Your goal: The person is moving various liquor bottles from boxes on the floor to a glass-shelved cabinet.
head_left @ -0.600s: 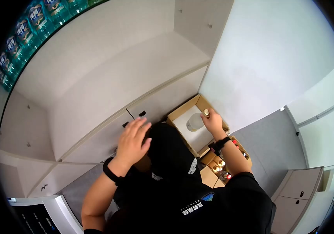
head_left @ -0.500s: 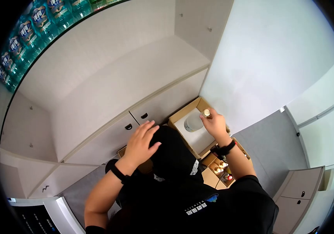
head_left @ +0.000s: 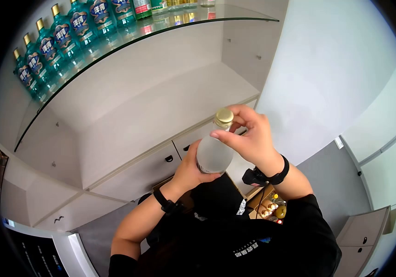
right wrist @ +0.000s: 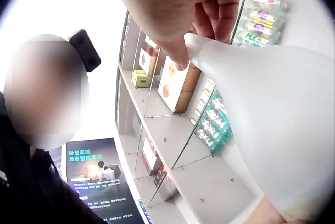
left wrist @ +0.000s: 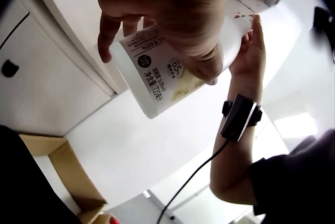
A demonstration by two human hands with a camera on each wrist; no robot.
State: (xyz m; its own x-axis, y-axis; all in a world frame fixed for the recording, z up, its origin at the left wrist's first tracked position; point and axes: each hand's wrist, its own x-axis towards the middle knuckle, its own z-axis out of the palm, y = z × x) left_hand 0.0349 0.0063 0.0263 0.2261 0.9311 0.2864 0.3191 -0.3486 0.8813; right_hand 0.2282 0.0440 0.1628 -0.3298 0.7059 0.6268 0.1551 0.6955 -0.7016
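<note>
A frosted white bottle (head_left: 212, 156) with a gold screw cap (head_left: 224, 117) is held upright in front of the chest, in both hands. My left hand (head_left: 189, 167) grips the lower body; in the left wrist view its fingers wrap over the printed label (left wrist: 159, 74). Around the neck, just under the cap, my right hand (head_left: 255, 138) pinches with thumb and fingers. The right wrist view shows the bottle's smooth shoulder (right wrist: 277, 98) close up, with the right thumb and fingers at the neck.
Several teal bottles (head_left: 61, 37) stand in a row on a glass shelf (head_left: 161, 33) above a lower white shelf (head_left: 128, 108). Below are cabinet doors (head_left: 135, 173). A cardboard carton (left wrist: 78, 174) and a box with small bottles (head_left: 272, 207) sit low at the right.
The right hand has lifted the bottle out of the carton and brought it up and leftward. The left hand, which was free, now grips its body. The head view has shifted toward the upper shelf.
</note>
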